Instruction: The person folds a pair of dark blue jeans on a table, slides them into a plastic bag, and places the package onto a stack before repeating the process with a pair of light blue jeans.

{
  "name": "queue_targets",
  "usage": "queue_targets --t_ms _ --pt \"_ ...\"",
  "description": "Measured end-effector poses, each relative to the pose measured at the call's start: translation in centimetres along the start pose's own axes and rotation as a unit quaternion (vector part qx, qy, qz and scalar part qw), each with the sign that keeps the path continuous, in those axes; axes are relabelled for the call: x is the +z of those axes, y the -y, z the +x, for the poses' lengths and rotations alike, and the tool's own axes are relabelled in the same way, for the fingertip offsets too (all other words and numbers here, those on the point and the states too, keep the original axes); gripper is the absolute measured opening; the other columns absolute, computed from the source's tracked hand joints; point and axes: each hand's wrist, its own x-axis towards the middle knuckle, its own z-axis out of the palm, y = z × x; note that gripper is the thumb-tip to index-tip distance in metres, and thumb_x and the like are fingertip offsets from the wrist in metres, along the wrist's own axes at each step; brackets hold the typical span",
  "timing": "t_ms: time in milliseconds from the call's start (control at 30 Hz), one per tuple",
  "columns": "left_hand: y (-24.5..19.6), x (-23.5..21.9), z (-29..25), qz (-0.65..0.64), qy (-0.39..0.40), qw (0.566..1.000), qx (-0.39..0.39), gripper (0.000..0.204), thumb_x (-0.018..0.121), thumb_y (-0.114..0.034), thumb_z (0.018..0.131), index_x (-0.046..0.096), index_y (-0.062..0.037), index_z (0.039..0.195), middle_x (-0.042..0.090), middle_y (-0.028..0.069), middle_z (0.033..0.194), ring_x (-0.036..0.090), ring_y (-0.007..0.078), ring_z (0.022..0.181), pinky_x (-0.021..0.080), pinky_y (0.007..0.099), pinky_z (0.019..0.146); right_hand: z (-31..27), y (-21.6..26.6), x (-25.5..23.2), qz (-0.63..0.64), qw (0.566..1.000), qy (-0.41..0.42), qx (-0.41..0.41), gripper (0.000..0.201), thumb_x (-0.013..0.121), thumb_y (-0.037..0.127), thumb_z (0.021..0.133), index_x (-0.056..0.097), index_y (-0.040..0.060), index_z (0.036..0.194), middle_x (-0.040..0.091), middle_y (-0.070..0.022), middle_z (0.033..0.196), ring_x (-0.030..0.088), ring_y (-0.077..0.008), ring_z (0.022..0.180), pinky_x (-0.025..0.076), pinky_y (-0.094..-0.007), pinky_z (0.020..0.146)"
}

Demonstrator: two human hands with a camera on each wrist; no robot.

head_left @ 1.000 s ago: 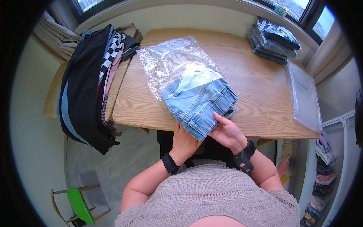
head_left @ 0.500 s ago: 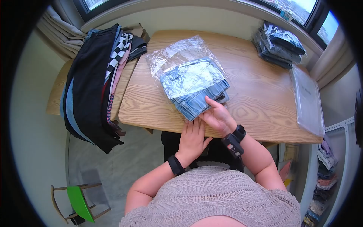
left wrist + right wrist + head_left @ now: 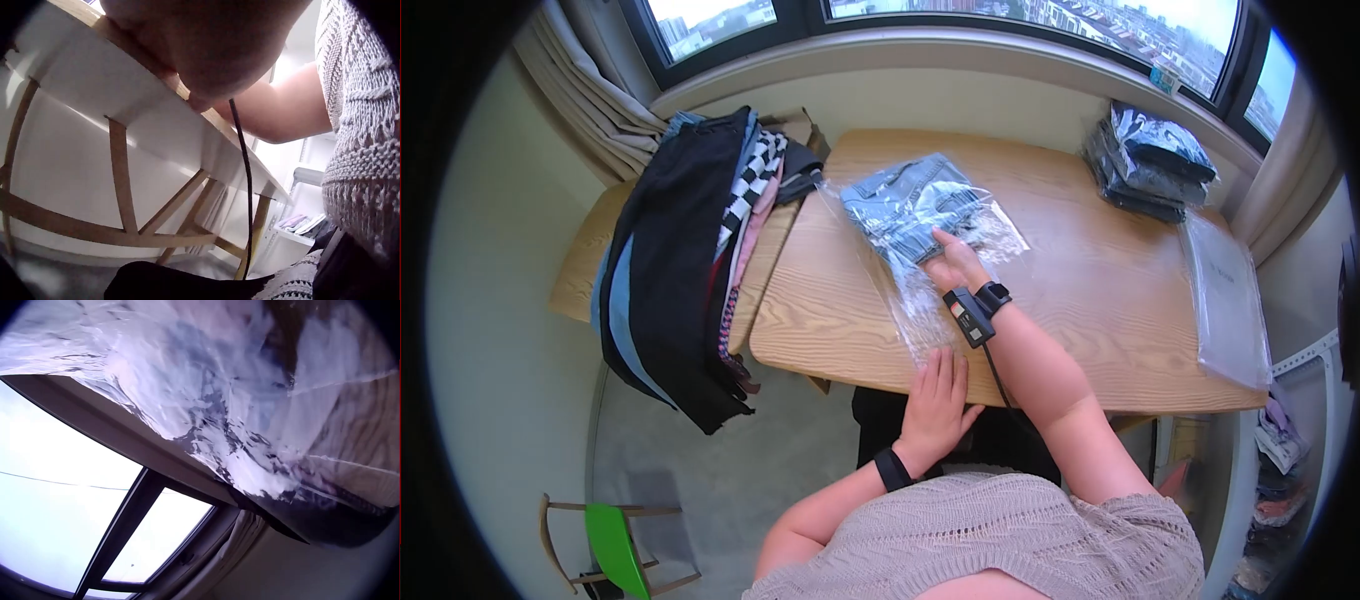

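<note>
Folded light blue jeans (image 3: 915, 205) lie inside a clear plastic bag (image 3: 915, 310) on the wooden table. My right hand (image 3: 958, 268) reaches into the bag and grips the near edge of the jeans, thumb on top, the other fingers mostly hidden beneath. At the table's front edge, my left hand (image 3: 933, 415) rests with straight fingers on the bag's near end. The right wrist view is filled by shiny, crinkled plastic (image 3: 187, 394). In the left wrist view my left hand (image 3: 200, 44) is dark against the table edge.
Black trousers (image 3: 675, 240) and other garments are draped over a surface at the left. Bagged clothes (image 3: 1150, 165) are stacked at the back right, with flat clear bags (image 3: 1225, 300) in front of them. A green chair (image 3: 615, 550) stands on the floor at lower left.
The jeans have moved away from the body, deeper into the bag, with my right hand following them. My left hand has stayed near the table's front edge, its fingers now on the bag's end.
</note>
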Motion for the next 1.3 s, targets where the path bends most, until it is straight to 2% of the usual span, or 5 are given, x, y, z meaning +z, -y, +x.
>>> queue_targets --t_ms 433,533,600,733,1300 --pt "1.0 0.1 -0.9 -0.015 -0.029 0.999 0.016 0.068 0.064 -0.036 0.082 0.041 0.0002 0.135 0.039 0.0223 0.139 0.037 0.0359 0.13 0.031 0.0451 0.103 2.5 -0.7 -2.7 -0.229 0.973 0.01 0.005 0.029 0.052 0.025 0.094 0.058 0.0022 0.111 0.061 -0.0115 0.112 0.058 -0.0251 0.105 0.045 -0.0355 0.092" --pt "1.6 -1.0 -2.6 -0.064 -0.033 0.997 0.034 0.06 0.067 -0.027 0.079 0.046 -0.0024 0.13 0.041 0.0203 0.138 0.041 0.0341 0.126 0.035 0.0446 0.1 -4.6 -0.7 -6.7 -0.78 0.51 0.232 -0.278 0.029 0.056 0.02 0.093 0.059 0.0028 0.116 0.064 -0.0098 0.108 0.058 -0.0191 0.103 0.044 -0.031 0.092" --pt "2.5 -2.1 -4.1 -0.088 -0.016 0.995 0.049 0.054 0.067 -0.025 0.079 0.052 -0.002 0.125 0.045 0.0183 0.136 0.043 0.0327 0.125 0.037 0.0442 0.098 -13.6 1.4 -1.7 -0.64 0.735 0.222 -0.012 0.029 0.054 0.023 0.094 0.063 0.0019 0.112 0.064 -0.0088 0.11 0.058 -0.0202 0.103 0.043 -0.0299 0.093" --pt "6.5 -4.6 -7.9 -0.212 -0.137 0.95 0.186 0.007 0.067 -0.007 0.072 0.063 -0.0062 0.078 0.065 0.0092 0.096 0.063 0.0267 0.093 0.051 0.0366 0.073 -21.6 8.2 0.4 -0.603 0.71 0.309 0.19 0.025 0.06 0.015 0.089 0.066 -0.0047 0.103 0.068 -0.0115 0.098 0.063 -0.0167 0.092 0.05 -0.0293 0.082" --pt "15.5 -6.8 4.2 -0.43 0.041 0.834 -0.343 0.034 0.058 -0.03 0.091 0.059 -0.0007 0.074 0.048 -0.0007 0.058 0.045 0.0073 0.051 0.039 0.0224 0.049 -9.4 11.8 -7.1 -0.659 0.75 -0.058 0.005 0.025 0.064 0.031 0.087 0.068 0.0064 0.086 0.061 0.0014 0.075 0.047 -0.0077 0.057 0.04 -0.022 0.047"
